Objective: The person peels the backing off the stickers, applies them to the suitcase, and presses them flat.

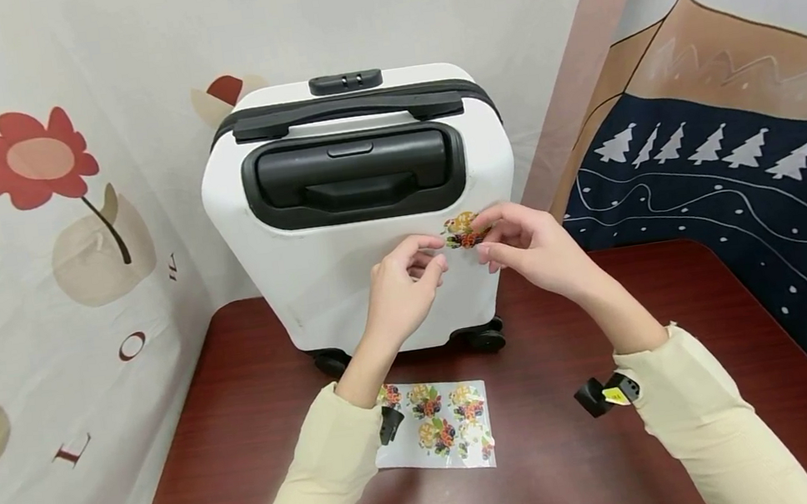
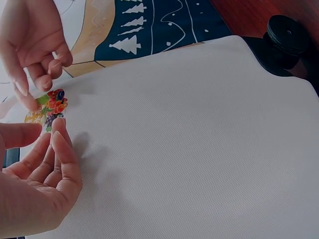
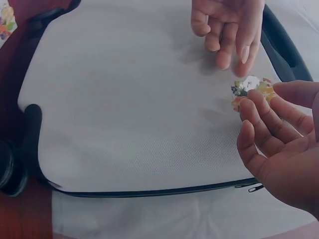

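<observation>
A white suitcase [image 1: 347, 284] stands upright on the table. At its right side, below the handle recess, is a small fruit-patterned sticker [image 1: 465, 229]; whether it lies flat on the shell is unclear. My right hand [image 1: 527, 249] has its index finger over the sticker's right part, thumb just below, with a gap between them. Close to the sticker's left edge is my left hand [image 1: 407, 277], fingers loosely bent, index and thumb tips apart. In the left wrist view, fingers of both hands partly cover the sticker [image 2: 56, 103].
On the reddish-brown table [image 1: 549, 453] lies a sticker sheet [image 1: 436, 424] with several fruit designs, partly behind the left sleeve. Black wheels [image 1: 485, 338] sit under the suitcase. Printed cloth [image 1: 724, 154] hangs at the right and behind.
</observation>
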Action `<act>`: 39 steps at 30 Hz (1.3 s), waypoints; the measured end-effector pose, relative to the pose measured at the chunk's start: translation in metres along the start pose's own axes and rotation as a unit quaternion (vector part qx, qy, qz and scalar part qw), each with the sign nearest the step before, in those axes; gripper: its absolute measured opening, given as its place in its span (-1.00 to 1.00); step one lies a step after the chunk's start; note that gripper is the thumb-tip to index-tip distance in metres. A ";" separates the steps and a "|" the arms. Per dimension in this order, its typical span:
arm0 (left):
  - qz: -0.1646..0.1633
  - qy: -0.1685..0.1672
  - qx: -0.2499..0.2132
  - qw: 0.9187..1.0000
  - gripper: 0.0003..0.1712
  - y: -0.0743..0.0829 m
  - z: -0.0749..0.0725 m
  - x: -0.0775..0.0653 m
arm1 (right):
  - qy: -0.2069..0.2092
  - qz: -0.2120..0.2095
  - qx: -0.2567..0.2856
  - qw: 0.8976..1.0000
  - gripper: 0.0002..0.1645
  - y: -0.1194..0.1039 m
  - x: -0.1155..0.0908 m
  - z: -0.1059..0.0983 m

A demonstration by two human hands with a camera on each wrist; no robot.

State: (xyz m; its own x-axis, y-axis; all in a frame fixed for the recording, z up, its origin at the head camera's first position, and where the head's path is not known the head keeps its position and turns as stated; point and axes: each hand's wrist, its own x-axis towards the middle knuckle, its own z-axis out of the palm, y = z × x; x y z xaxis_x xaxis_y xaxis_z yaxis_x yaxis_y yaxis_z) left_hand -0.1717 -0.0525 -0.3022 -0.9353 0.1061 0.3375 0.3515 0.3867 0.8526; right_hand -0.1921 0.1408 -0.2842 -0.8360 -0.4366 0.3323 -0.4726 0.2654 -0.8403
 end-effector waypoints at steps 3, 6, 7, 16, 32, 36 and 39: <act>0.001 -0.001 0.000 1.000 -0.81 0.000 0.000 0.000 | -0.003 0.006 -0.004 1.000 -0.74 0.003 -0.001 0.002; 0.000 -0.001 0.000 1.000 -0.81 0.000 -0.001 0.000 | -0.023 0.037 -0.025 0.999 -0.75 0.009 -0.004 0.005; 0.000 -0.001 0.000 1.000 -0.81 0.000 -0.001 0.000 | -0.032 0.047 -0.034 0.998 -0.75 0.011 -0.004 0.005; 0.000 -0.002 0.001 1.000 -0.81 0.000 -0.002 -0.001 | -0.007 0.007 -0.012 1.000 -0.78 -0.004 0.001 -0.001; 0.001 -0.007 0.009 1.000 -0.80 -0.003 -0.001 -0.001 | -0.090 0.037 -0.031 0.995 -0.63 0.006 0.002 0.017; -0.001 -0.008 0.011 1.000 -0.80 -0.003 -0.001 -0.001 | -0.080 0.034 -0.043 0.995 -0.67 0.002 0.003 0.013; 0.000 -0.006 0.014 1.000 -0.80 -0.002 -0.001 0.000 | -0.048 0.017 -0.033 0.998 -0.74 -0.005 0.005 0.007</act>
State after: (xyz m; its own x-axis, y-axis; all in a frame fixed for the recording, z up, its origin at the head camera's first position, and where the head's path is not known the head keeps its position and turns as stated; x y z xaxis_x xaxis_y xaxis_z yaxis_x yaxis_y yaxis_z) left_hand -0.1721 -0.0543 -0.3037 -0.9355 0.1173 0.3333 0.3511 0.4129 0.8404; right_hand -0.1922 0.1309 -0.2818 -0.8228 -0.5056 0.2597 -0.4652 0.3364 -0.8188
